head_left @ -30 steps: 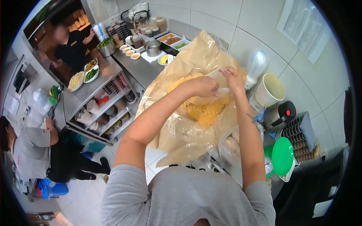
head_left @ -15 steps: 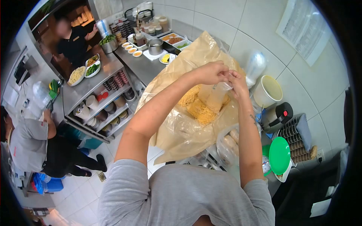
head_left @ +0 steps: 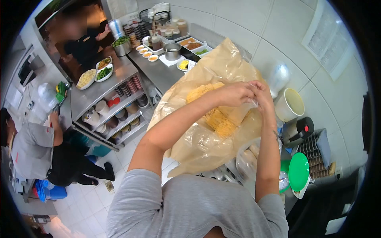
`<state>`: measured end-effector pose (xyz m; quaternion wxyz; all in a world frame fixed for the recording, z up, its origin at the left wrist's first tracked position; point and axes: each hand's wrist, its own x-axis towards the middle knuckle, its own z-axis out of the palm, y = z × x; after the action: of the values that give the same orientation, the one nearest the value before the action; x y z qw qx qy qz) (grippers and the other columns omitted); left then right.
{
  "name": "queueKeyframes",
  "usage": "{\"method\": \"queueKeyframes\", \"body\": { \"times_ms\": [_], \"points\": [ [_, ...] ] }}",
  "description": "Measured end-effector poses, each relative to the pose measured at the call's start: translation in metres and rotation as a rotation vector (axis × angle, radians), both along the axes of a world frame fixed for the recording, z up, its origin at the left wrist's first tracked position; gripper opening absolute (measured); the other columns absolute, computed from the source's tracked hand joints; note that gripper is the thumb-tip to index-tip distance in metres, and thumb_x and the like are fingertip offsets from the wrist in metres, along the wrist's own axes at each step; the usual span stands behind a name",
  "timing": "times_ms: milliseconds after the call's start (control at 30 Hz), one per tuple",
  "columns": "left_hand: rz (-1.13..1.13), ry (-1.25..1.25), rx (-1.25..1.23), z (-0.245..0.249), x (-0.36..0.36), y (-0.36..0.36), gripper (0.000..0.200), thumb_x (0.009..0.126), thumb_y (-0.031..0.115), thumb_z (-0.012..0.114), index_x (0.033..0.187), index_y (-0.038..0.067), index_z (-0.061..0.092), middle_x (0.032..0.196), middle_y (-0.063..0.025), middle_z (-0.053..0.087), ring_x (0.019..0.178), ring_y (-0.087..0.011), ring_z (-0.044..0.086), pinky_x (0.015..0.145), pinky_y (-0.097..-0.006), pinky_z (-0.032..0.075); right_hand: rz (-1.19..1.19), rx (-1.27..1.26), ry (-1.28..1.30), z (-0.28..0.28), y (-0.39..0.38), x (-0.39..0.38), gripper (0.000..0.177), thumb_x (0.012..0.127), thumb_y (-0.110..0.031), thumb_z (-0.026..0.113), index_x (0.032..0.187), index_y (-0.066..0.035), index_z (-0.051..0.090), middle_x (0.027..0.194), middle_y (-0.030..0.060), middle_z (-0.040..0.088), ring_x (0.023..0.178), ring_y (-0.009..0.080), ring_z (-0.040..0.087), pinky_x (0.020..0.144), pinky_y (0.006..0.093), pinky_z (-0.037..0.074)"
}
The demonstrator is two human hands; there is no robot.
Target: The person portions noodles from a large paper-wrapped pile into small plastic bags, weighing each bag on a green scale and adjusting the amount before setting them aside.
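Note:
My left hand (head_left: 239,94) and my right hand (head_left: 262,95) meet above a large brown plastic-lined bag (head_left: 234,63) that lies wide open. Between them, their fingers pinch the top of a small clear plastic bag (head_left: 239,114), which hangs with yellowish contents inside. Below and behind it, clumps of yellow noodles (head_left: 221,123) rest on the brown sheet. My left forearm crosses over part of the noodles and hides them. The exact fold of the small bag's mouth is covered by my fingers.
A white bucket (head_left: 290,105), a metal jug (head_left: 297,133) and a green lid (head_left: 298,171) stand on the right. Sauce bowls (head_left: 153,58) and a steel pot (head_left: 172,51) line the back counter. One co-worker (head_left: 35,150) stands left, another person (head_left: 83,49) behind the far counter.
The view has shifted, so the surroundings appear further right and lower. Both hands stay at the small bag's top; they have drawn closer together, with the left hand now covering more of it.

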<state>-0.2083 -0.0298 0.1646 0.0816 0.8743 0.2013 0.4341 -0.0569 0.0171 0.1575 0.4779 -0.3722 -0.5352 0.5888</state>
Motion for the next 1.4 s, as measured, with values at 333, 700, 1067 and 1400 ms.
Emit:
{"method": "queueKeyframes", "body": {
  "times_ms": [333, 700, 1067, 1400],
  "points": [
    [0.344, -0.105, -0.219, -0.009, -0.004, 0.002, 0.017, 0.085, 0.017, 0.056, 0.084, 0.001, 0.053, 0.083, -0.0151, 0.05, 0.079, -0.0335, 0.052, 0.07, -0.0388, 0.043, 0.03, 0.03, -0.035, -0.011, 0.001, 0.007, 0.009, 0.082, -0.003, 0.056, 0.09, -0.003, 0.06, 0.066, -0.0042, 0.053, 0.047, -0.0001, 0.036, 0.039, 0.016, 0.026],
    [0.373, 0.304, -0.158, -0.006, -0.009, -0.004, 0.018, 0.079, 0.018, 0.061, 0.088, 0.003, 0.055, 0.085, -0.0135, 0.053, 0.08, -0.0332, 0.057, 0.067, -0.042, 0.046, -0.031, 0.111, -0.173, 0.002, 0.002, 0.019, 0.005, 0.079, -0.006, 0.062, 0.083, -0.003, 0.062, 0.063, -0.0054, 0.052, 0.047, 0.0019, 0.036, 0.041, 0.0183, 0.026],
    [0.519, 0.253, 0.047, -0.006, 0.003, 0.002, 0.026, 0.075, 0.023, 0.066, 0.09, 0.007, 0.052, 0.091, -0.0094, 0.051, 0.072, -0.0302, 0.058, 0.056, -0.04, 0.049, 0.045, 0.154, -0.3, -0.001, -0.003, 0.033, 0.012, 0.077, -0.005, 0.06, 0.089, -0.004, 0.062, 0.066, -0.005, 0.053, 0.053, 0.0028, 0.045, 0.045, 0.018, 0.032],
    [0.524, 0.34, 0.125, 0.022, -0.002, 0.012, 0.023, 0.078, 0.034, 0.059, 0.081, 0.011, 0.061, 0.062, -0.009, 0.06, 0.062, -0.0289, 0.061, 0.052, -0.0413, 0.045, 0.093, 0.255, -0.11, 0.018, -0.007, 0.052, 0.029, 0.067, 0.007, 0.054, 0.094, -0.002, 0.06, 0.081, -0.0034, 0.048, 0.069, 0.0046, 0.045, 0.062, 0.0173, 0.036]
  ]
}}
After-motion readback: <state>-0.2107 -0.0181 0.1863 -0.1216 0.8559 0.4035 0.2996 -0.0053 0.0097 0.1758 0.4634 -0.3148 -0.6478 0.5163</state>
